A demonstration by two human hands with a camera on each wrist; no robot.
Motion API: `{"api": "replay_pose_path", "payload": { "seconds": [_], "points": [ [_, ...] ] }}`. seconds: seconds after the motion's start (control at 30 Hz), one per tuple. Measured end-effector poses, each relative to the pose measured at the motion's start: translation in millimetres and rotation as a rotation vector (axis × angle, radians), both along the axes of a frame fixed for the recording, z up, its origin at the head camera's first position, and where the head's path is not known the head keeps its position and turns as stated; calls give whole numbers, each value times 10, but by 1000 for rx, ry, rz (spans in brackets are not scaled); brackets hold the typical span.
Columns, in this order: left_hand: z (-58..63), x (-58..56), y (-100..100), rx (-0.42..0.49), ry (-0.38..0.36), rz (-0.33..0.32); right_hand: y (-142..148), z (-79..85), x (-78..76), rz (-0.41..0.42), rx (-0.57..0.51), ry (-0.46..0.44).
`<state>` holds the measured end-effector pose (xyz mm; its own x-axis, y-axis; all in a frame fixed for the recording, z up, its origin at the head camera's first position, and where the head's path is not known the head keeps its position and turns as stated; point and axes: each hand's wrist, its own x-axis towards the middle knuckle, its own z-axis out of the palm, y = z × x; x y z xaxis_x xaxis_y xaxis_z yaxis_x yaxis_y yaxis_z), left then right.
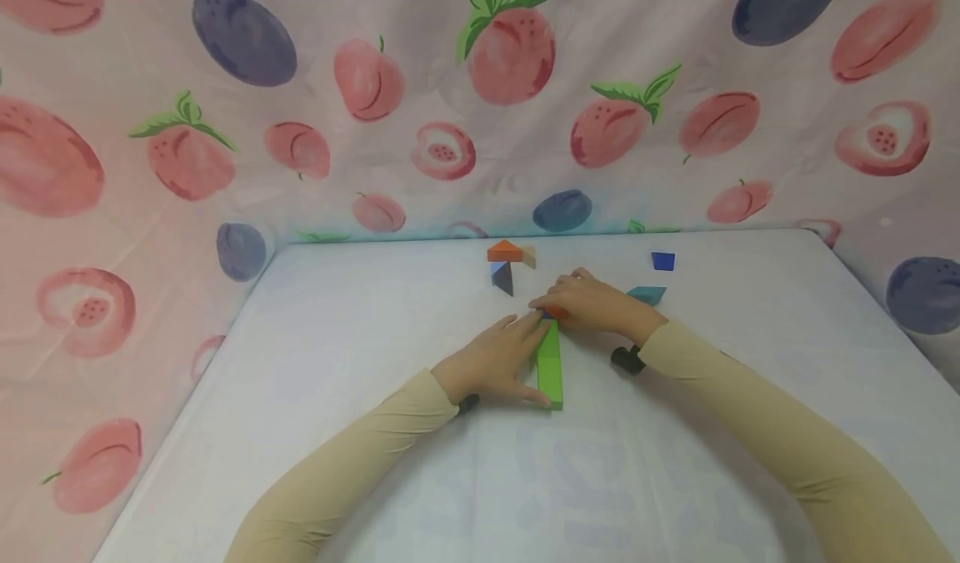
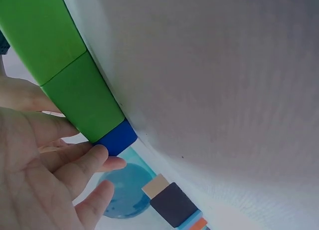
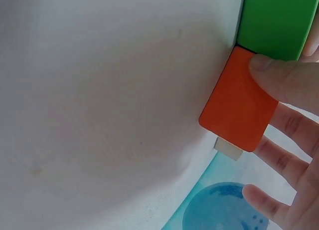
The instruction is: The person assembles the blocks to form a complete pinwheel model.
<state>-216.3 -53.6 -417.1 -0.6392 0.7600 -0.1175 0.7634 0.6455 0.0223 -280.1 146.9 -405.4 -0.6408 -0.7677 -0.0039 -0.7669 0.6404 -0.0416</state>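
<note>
- Head view: the green blocks [image 1: 551,375] lie in line on the tabletop [image 1: 337,321], the left hand [image 1: 495,359] beside them, its grip spread, thumb by the near end.
- Left wrist view: reveals a seam between them and the blue block [image 2: 116,138], touched by left fingers.
- Right wrist view: bares the orange block [image 3: 237,103], largely covered from above; the right hand [image 3: 294,120] pinches it against green.

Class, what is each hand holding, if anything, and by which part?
The right hand pinches an orange block by its end nearest the green blocks, thumb on one face. The left hand, spread against those blocks, shows no clear grip.
</note>
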Motion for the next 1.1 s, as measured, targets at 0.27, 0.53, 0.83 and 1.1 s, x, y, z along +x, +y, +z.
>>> {"api": "replay_pose_path", "payload": {
  "seconds": [0.27,0.53,0.83,1.1],
  "points": [
    [-5,-1,-8,21,-7,-1,61,-4,-1,-71,-2,-49],
    [9,-13,-3,-1,16,-1,423,253,-48,-197,-52,-76],
    [10,-23,-3,-23,11,6,1189,563,-278,-354,-51,-55],
    [-4,-26,0,-17,5,1,1480,384,-282,-347,-12,-114]
  ]
}}
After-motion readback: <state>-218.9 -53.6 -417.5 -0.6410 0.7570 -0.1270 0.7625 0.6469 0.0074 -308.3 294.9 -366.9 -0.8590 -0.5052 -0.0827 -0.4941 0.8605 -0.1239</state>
